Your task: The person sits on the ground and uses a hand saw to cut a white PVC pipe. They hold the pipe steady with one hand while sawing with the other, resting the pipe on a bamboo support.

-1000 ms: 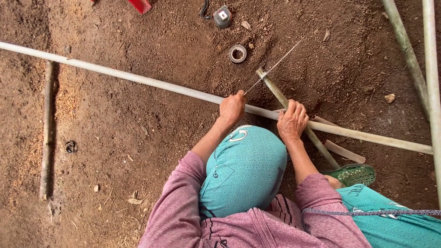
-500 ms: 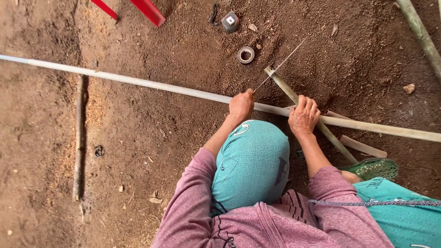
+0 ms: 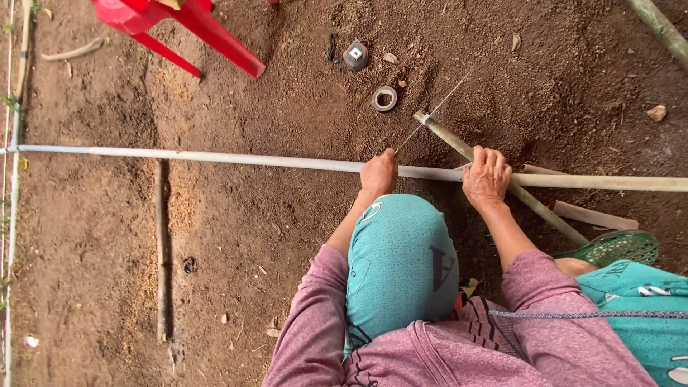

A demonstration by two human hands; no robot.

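A long, smooth pale pole lies across crumbly brown dirt. The left hand is fisted on a thin blade angled up over the pole. The right hand presses down, fingers curled around the pole where it crosses a greenish bamboo stick. A tape roll lies nearby.

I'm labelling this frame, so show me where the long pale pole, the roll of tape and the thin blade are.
long pale pole (image 3: 215, 157): head view, on its bare stretch left of the hands.
roll of tape (image 3: 385, 98): head view, on its ring.
thin blade (image 3: 433, 111): head view, mid-length, above the left hand (image 3: 378, 173).
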